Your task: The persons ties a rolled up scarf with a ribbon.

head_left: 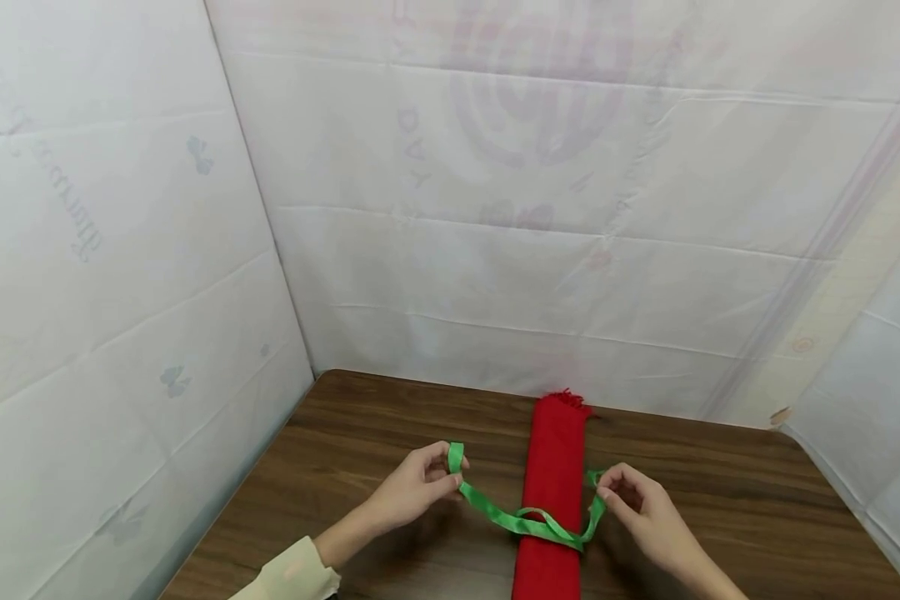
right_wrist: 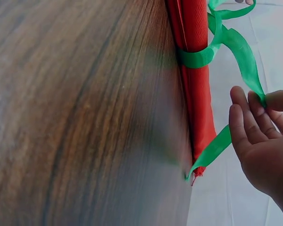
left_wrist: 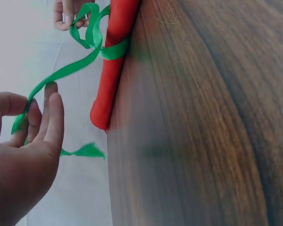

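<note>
A rolled red scarf (head_left: 557,467) with a fringed far end lies lengthwise on the wooden table. Round its nearer part passes a green ribbon (head_left: 495,515), its two ends crossed loosely on top. My left hand (head_left: 411,487) pinches one end between thumb and finger, left of the scarf; a short tail hangs past the fingers in the left wrist view. To the scarf's right, my right hand (head_left: 645,508) pinches the other ribbon end (right_wrist: 247,59), and its tail (right_wrist: 212,153) hangs below the fingers. Both hands are raised over the table.
The brown wooden table (head_left: 307,450) backs onto a white sheet wall (head_left: 495,267) with faint printing. Another white sheet (head_left: 120,292) hangs along the left side, and a third (head_left: 870,433) along the right.
</note>
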{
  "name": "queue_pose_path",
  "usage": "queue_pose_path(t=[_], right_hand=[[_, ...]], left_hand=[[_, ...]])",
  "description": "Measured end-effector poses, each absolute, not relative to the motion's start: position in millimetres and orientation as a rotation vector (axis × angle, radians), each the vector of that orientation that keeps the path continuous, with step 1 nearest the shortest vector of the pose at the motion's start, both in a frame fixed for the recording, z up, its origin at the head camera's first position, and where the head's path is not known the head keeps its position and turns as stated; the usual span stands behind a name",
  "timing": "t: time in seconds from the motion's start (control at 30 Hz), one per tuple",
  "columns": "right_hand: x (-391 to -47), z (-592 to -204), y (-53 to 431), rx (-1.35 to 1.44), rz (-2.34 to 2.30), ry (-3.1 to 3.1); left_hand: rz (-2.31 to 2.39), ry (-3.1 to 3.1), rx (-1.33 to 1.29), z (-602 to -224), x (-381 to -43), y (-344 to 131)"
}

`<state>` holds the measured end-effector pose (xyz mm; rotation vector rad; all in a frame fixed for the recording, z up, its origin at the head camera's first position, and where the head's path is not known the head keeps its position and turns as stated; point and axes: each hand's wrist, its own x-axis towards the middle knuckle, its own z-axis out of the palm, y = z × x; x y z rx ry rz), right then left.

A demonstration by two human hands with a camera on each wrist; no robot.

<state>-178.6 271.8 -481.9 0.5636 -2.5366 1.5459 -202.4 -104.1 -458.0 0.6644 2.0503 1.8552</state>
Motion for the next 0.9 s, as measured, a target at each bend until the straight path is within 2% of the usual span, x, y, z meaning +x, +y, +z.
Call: queue_pose_path(t=[0.53,0.9], right_hand=[[-177,-471,263,0.629,1.737,-2.458],[-172,-457,256,0.665,2.181,-2.275]], left_hand=[[1.761,2.127,0.707,-454,-201,-103],[1.814,2.087,0.658,-445,-197,-95]])
